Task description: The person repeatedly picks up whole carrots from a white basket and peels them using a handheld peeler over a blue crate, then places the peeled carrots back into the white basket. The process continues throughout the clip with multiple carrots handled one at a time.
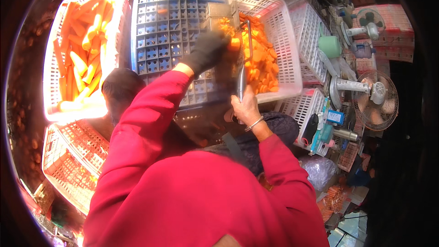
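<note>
My left hand (209,50), in a dark glove, is closed around a piece of carrot (234,44) over the right part of an upturned blue plastic crate (178,17). With my bare right hand (246,104), I grip the metal handle of a cutting tool (241,75), whose bent frame rises beside the carrot. The blade's exact shape is blurred. Sliced carrots (259,55) lie heaped in a white plastic basket (286,41) just right of the tool. A metal block (219,11) stands on the crate beyond my left hand, with orange scraps beside it.
On the left, a white basket (51,75) holds whole peeled carrots (82,41). Below it stands another perforated basket (65,164). To the right are stacked white crates (307,34), a standing fan (375,91), a green container (330,46) and a plastic bag (319,171).
</note>
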The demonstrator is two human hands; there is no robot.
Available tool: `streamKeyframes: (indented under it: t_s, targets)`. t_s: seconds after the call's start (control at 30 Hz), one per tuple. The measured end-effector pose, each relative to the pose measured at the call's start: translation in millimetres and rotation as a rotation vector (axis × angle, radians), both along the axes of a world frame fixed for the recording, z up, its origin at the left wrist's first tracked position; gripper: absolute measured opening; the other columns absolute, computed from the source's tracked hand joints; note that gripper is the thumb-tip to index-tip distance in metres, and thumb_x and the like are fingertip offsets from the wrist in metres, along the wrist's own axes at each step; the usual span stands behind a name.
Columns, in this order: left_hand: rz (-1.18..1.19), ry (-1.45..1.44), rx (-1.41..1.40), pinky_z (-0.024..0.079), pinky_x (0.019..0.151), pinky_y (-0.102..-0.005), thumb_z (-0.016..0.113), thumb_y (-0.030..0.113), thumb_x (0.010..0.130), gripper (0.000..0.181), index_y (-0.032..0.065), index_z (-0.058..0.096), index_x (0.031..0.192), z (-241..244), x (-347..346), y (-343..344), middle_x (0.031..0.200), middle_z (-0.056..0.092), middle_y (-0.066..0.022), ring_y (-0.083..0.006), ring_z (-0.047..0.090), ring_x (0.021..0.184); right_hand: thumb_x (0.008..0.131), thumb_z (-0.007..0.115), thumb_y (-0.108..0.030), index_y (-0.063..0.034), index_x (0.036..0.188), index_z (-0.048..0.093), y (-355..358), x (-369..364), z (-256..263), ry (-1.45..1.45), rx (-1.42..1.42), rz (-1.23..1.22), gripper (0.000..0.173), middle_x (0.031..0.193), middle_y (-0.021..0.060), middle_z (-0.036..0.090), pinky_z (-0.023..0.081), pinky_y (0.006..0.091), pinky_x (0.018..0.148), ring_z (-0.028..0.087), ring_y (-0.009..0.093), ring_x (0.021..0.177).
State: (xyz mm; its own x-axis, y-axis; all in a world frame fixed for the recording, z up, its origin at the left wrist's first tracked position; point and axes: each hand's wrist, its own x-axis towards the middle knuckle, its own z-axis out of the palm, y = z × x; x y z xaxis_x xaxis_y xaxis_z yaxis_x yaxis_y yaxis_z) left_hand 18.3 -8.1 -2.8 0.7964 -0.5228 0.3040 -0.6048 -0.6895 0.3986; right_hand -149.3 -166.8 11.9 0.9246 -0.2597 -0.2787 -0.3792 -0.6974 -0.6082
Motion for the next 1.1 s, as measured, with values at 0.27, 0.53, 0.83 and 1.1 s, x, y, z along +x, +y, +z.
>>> streamKeyframes:
  t_s: [0.27, 0.53, 0.83, 1.1]
  targets:
    - [0.01, -0.004, -0.038, 0.051, 0.07, -0.0424, 0.055, 0.02, 0.087, 0.02, 0.011, 0.063, 0.103, -5, -2, -10, 0.089, 0.061, -0.0122, -0.0323, 0.064, 0.083, 0.079, 0.064, -0.011, 0.0058, 0.093, 0.047, 17, -3, 18, -0.064, 0.086, 0.002, 0.027, 0.073, 0.024, 0.058, 0.05, 0.046, 0.061, 0.062, 0.038, 0.068]
    - [0.116, 0.128, -0.283, 0.049, 0.072, -0.0423, 0.06, 0.023, 0.084, 0.017, 0.0089, 0.065, 0.092, -7, -1, -5, 0.092, 0.064, -0.0156, -0.0348, 0.063, 0.084, 0.079, 0.066, -0.015, 0.0063, 0.098, 0.046, 17, 1, 6, -0.094, 0.037, 0.01, 0.035, 0.08, 0.0304, 0.058, 0.048, 0.0488, 0.07, 0.06, 0.048, 0.079]
    - [0.117, 0.156, -0.341, 0.049, 0.066, -0.0432, 0.066, 0.019, 0.076, 0.012, 0.0136, 0.068, 0.087, -8, 5, -5, 0.085, 0.064, -0.0126, -0.0347, 0.064, 0.077, 0.084, 0.063, -0.015, 0.005, 0.102, 0.046, 12, 24, 120, 0.126, 0.43, 0.036, 0.032, 0.062, 0.0095, 0.054, 0.043, 0.0293, 0.039, 0.052, 0.014, 0.042]
    - [0.085, 0.037, -0.365, 0.05, 0.064, -0.0421, 0.062, 0.017, 0.079, 0.008, 0.0146, 0.069, 0.085, -9, 7, -11, 0.084, 0.063, -0.0132, -0.0345, 0.064, 0.074, 0.08, 0.062, -0.008, 0.0053, 0.098, 0.045, 16, -3, 6, -0.342, 0.001, 0.138, 0.029, 0.07, 0.0212, 0.058, 0.05, 0.0427, 0.06, 0.062, 0.037, 0.064]
